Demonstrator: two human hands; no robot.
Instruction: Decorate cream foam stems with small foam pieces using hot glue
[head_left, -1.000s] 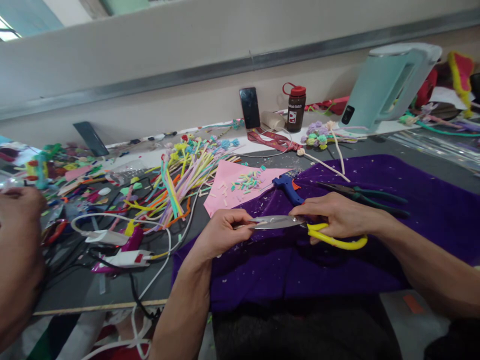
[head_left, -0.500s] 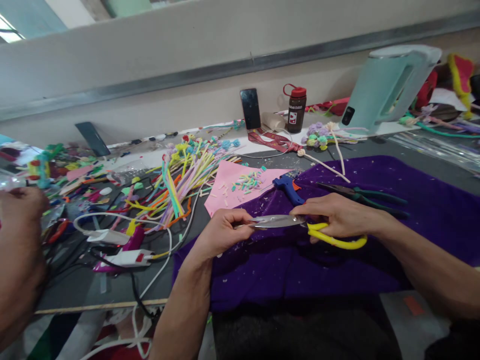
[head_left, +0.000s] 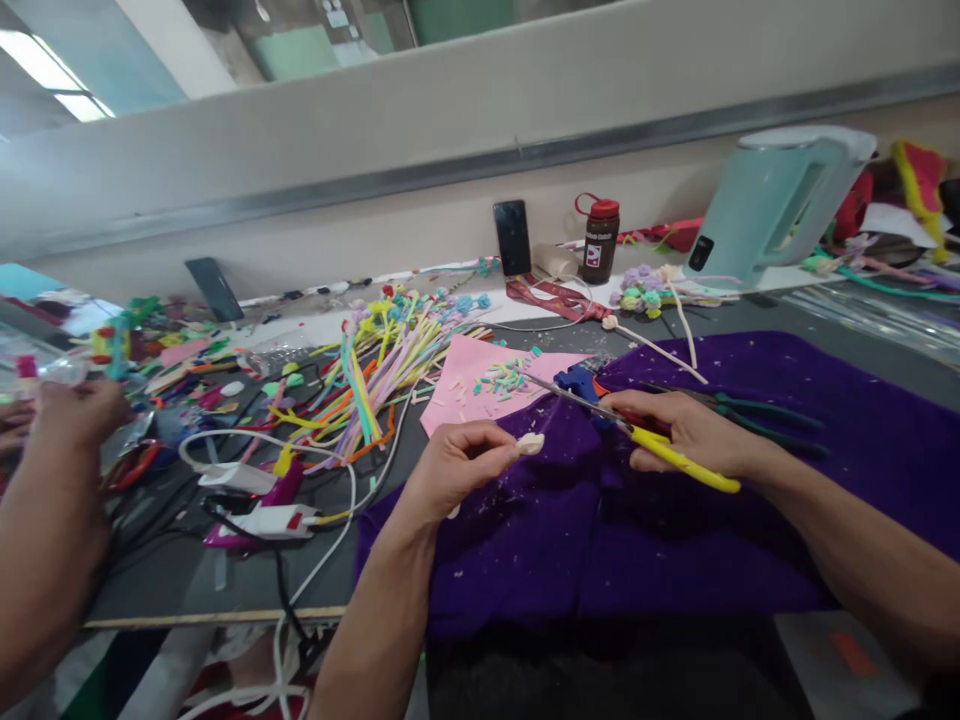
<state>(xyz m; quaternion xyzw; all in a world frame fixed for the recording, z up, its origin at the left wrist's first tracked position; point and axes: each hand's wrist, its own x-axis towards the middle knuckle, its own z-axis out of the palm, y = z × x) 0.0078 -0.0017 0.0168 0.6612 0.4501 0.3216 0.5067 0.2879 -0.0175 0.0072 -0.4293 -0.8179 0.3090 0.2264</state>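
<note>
cream piece (head_left: pixel 531 443): small pale lump, pinched at the fingertips of the left hand (head_left: pixel 459 467), sticking out toward the scissors; sits over the near-left part of the purple cloth (head_left: pixel 750 520)
left grip: closed tight on the cream piece, thumb against forefinger
scissors (head_left: pixel 637 432): yellow handles in the right hand (head_left: pixel 694 432), fingers wrapped round them; blades look closed, tips point up-left over the cloth's far-left edge
gap: blades clear of the cream piece, just right of and behind it
change vs 1.0 s ago: blades then lay flat against the left fingertips; now swung away, tips raised toward the pink sheet (head_left: pixel 480 385)
on cloth: blue glue gun (head_left: pixel 577 380) under the blades, green-handled pliers (head_left: pixel 739 410) just behind the right hand, white scraps scattered
left of cloth: pile of coloured sticks (head_left: pixel 375 375), white cables, another person's hand (head_left: pixel 75 415) well apart
behind cloth: phone (head_left: pixel 512 237), brown bottle (head_left: pixel 600 241), pale green kettle (head_left: pixel 776 200) along the wall
obstruction: nothing between the cream piece and the blades
</note>
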